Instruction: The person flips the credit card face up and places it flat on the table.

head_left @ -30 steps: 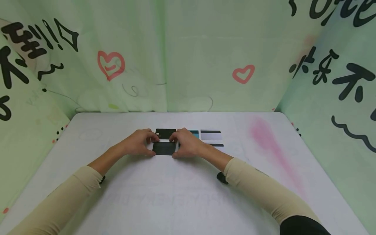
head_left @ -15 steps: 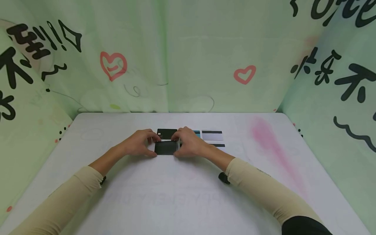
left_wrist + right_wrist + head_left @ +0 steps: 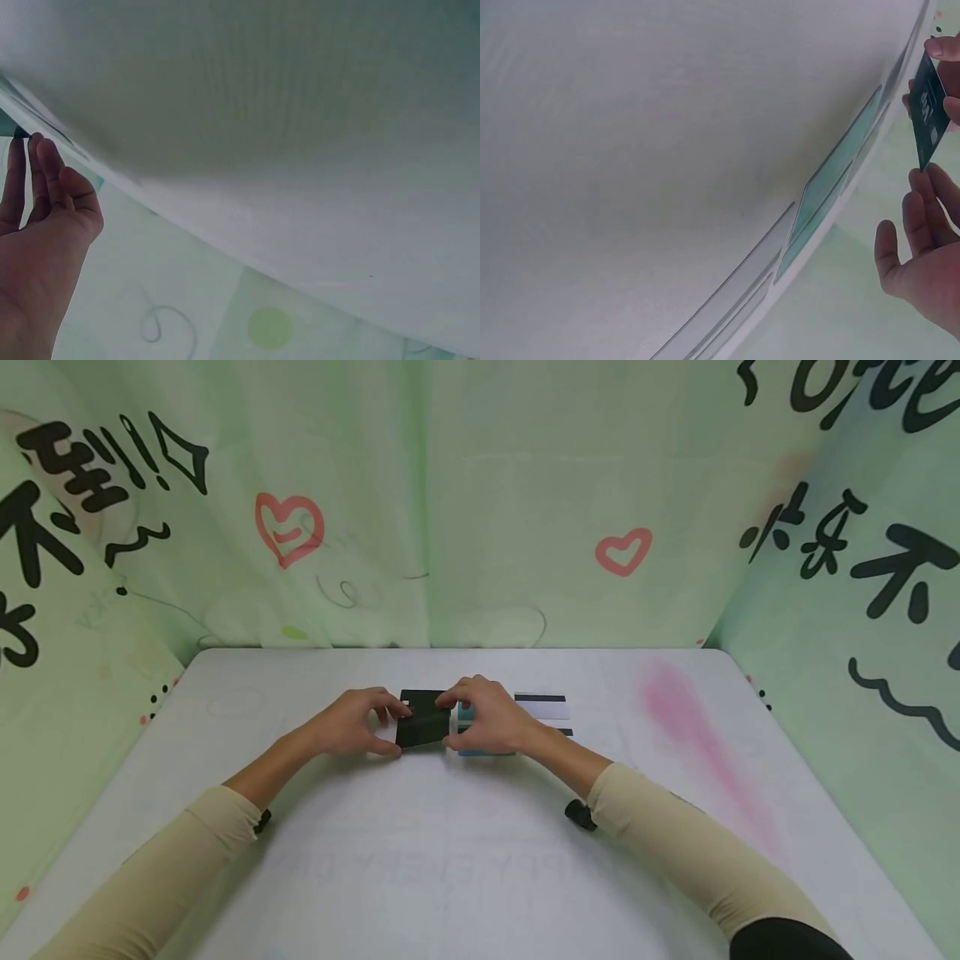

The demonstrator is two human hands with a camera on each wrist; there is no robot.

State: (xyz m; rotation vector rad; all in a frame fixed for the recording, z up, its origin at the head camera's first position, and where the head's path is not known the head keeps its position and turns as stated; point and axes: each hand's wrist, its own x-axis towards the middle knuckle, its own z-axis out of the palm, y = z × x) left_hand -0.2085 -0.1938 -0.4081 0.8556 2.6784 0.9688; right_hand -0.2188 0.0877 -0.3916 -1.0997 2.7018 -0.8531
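In the head view, a dark bank-type card (image 3: pixel 422 729) is tilted between my two hands, raised off the table. My left hand (image 3: pixel 352 722) grips its left end with thumb and fingers. My right hand (image 3: pixel 491 718) pinches at its right end, thumb on the near side and index on the far side. The right wrist view shows light lettering, seemingly "VIP", on that dark card (image 3: pixel 928 112), with right fingertips at its lower corner. Behind it lies another dark card (image 3: pixel 422 696), partly covered. A blue card (image 3: pixel 486 753) is mostly hidden under my right hand.
Two pale cards with black stripes, the far one (image 3: pixel 542 707) and the near one (image 3: pixel 557 732), lie right of my right hand. The white table (image 3: pixel 420 877) ends at green curtains (image 3: pixel 510 510) with black writing and red hearts.
The dark card has gone from nearly flat to tilted and lifted away from me, overlapping the card behind. My right hand has shifted slightly right and up, showing more of the blue card.
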